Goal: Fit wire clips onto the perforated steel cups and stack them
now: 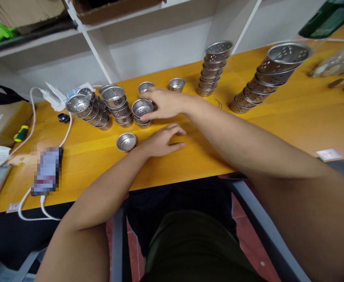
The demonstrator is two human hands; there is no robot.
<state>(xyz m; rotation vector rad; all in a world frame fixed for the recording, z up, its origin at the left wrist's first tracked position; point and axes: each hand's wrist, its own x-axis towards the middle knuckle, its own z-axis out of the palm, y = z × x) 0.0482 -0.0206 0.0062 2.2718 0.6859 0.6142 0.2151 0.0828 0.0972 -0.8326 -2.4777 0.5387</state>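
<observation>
My right hand point(166, 102) is at a short stack of perforated metal cups point(142, 107), its thumb in front of the rim and its fingers behind, closed around the upper cup's right side. Partly behind those fingers is another metal cup point(145, 86). My left hand point(165, 140) hovers low over the table, fingers apart, holding nothing. Just left of its wrist sits a single metal cup point(126, 141). Taller nested stacks stand to the left: one stack point(120, 105) beside the short one, and a leaning stack point(85, 107) farther out.
At the back is a lone cup point(177, 84). Two tall stacks, a narrower one point(212, 70) and a leaning wider one point(265, 80), stand right on the yellow table point(201, 150). A phone point(47, 171) with white cables lies left. Shelving point(160, 47) borders the back edge.
</observation>
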